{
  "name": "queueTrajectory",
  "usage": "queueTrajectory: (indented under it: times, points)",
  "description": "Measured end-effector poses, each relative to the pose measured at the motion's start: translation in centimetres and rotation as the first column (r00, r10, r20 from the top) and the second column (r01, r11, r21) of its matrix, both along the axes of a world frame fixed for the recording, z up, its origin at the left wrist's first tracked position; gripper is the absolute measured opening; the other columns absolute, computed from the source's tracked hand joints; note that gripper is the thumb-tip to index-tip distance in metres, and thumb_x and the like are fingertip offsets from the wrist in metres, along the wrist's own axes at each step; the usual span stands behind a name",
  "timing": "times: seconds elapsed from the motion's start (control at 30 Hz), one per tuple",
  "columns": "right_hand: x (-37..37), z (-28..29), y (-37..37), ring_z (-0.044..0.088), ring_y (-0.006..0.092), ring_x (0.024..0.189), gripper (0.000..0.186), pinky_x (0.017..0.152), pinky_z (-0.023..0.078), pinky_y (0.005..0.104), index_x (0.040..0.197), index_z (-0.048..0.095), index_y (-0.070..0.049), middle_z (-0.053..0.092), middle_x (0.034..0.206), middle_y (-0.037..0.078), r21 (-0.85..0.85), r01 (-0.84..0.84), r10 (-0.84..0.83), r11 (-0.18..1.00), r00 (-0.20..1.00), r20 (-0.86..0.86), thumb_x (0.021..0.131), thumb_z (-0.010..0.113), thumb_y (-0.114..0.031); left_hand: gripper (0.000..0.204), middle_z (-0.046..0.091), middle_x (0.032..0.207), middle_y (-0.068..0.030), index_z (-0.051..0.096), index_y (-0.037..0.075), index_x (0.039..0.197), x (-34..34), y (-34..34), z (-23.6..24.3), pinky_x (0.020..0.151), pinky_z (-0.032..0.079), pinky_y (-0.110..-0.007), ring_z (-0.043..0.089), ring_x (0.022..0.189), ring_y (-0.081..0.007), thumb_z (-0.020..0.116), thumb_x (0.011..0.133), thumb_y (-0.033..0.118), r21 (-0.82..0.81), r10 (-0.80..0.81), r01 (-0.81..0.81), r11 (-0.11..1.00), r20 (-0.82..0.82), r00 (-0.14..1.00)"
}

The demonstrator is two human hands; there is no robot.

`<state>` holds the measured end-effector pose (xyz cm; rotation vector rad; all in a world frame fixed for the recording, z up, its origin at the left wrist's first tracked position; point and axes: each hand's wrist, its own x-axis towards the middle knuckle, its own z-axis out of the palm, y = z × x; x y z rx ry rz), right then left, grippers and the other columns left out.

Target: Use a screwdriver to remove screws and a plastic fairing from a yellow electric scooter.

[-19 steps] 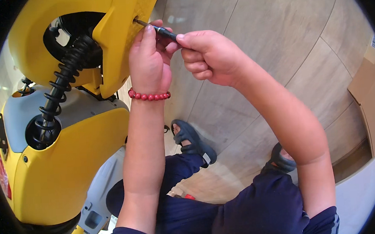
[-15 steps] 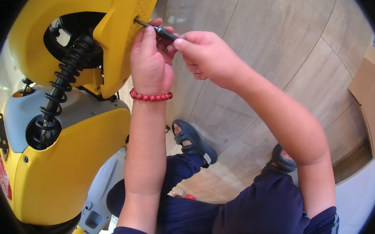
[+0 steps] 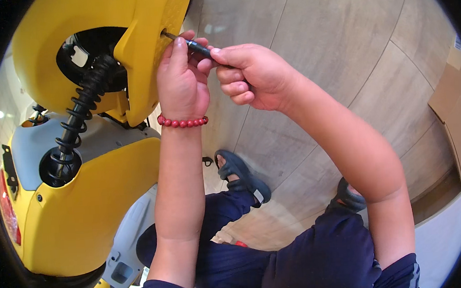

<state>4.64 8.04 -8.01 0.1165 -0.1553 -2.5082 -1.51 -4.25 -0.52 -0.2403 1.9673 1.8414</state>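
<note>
A black screwdriver (image 3: 199,49) slants up to the left, its metal tip at a hole in the yellow plastic panel (image 3: 148,48). My left hand (image 3: 182,86), with a red bead bracelet (image 3: 181,122) at the wrist, steadies the front of the tool between thumb and fingers, close beside the panel. My right hand (image 3: 250,74) is wrapped round the rear of the handle, thumb pressed along it, hiding its end. The tip's inner end is out of sight in the hole.
A black coil-spring shock absorber (image 3: 76,119) joins the upper panel to a yellow and grey scooter body (image 3: 94,205) at the left. A red tail light (image 3: 8,207) sits at its edge. Cardboard (image 3: 453,114) stands at the right on the wood-look floor (image 3: 331,58).
My right hand has gone from a fingertip pinch to a fuller grip on the handle. In the picture, the panel and both hands sit slightly lower.
</note>
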Motion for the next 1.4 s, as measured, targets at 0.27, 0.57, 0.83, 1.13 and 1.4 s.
queueTrajectory:
  times: [0.27, 0.57, 0.83, 1.13, 1.4]
  points:
    - [0.5, 1.5, -3.3, 0.056, 0.0257, 0.058, 0.022, 0.051, 0.044, 0.0368, 0.083, 0.059, -0.002, 0.058, 0.067, 0.011, 0.787, 0.352, -0.271, 0.507, 0.932, -0.242, 0.090, 0.051, -0.022, 0.025, 0.060, 0.095, -0.0139, 0.049, -0.002, 0.109, 0.7, 1.0, 0.3, 0.080, 0.050, -0.035, 0.060, 0.085, -0.0246, 0.039, 0.099, 0.018, 0.013, 0.127, -0.127, 0.992, -0.003, 0.992]
    - [0.8, 1.5, -3.7, 0.056, 0.0358, 0.062, 0.018, 0.057, 0.044, 0.0409, 0.086, 0.059, 0.002, 0.059, 0.069, 0.020, 0.838, 0.545, -0.316, -0.023, 0.791, -0.523, 0.086, 0.056, -0.016, 0.026, 0.060, 0.101, -0.0167, 0.049, -0.003, 0.111, 0.6, 0.7, 0.3, 0.085, 0.049, -0.037, 0.060, 0.092, -0.0253, 0.037, 0.099, 0.018, -0.027, 0.111, -0.111, 0.993, -0.008, 0.994]
    - [0.3, 0.9, -1.5, 0.062, 0.0368, 0.070, 0.018, 0.063, 0.050, 0.0442, 0.083, 0.057, -0.002, 0.063, 0.073, 0.018, 0.708, 0.596, 0.024, -0.378, 0.771, -0.636, 0.083, 0.056, -0.020, 0.025, 0.061, 0.095, -0.0120, 0.051, -0.002, 0.109, 0.3, 2.1, 0.4, 0.082, 0.049, -0.033, 0.060, 0.089, -0.0218, 0.045, 0.098, 0.019, 0.061, 0.117, -0.117, 0.991, 0.014, 0.993]
    - [-0.6, -0.3, -0.7, 0.060, 0.0206, 0.058, 0.025, 0.051, 0.045, 0.0348, 0.077, 0.063, -0.003, 0.059, 0.063, 0.013, 0.747, 0.662, -0.318, -0.065, 0.695, -0.645, 0.078, 0.064, -0.028, 0.020, 0.059, 0.080, -0.0037, 0.060, 0.001, 0.094, -1.1, 0.7, 0.2, 0.069, 0.048, -0.026, 0.055, 0.070, -0.0131, 0.056, 0.093, 0.020, -0.013, 0.050, -0.050, 0.999, -0.006, 0.999]
    - [-1.0, 1.3, 1.8, 0.053, 0.0183, 0.049, 0.045, 0.047, 0.041, 0.0342, 0.060, 0.063, -0.001, 0.054, 0.051, 0.011, 0.930, 0.246, 0.019, 0.275, 0.965, -0.261, 0.081, 0.063, -0.041, 0.019, 0.059, 0.079, -0.0031, 0.060, 0.002, 0.096, -1.2, 0.4, -0.2, 0.071, 0.049, -0.029, 0.056, 0.071, -0.0144, 0.055, 0.094, 0.021, 0.065, 0.105, -0.108, 0.992, 0.048, 0.993]
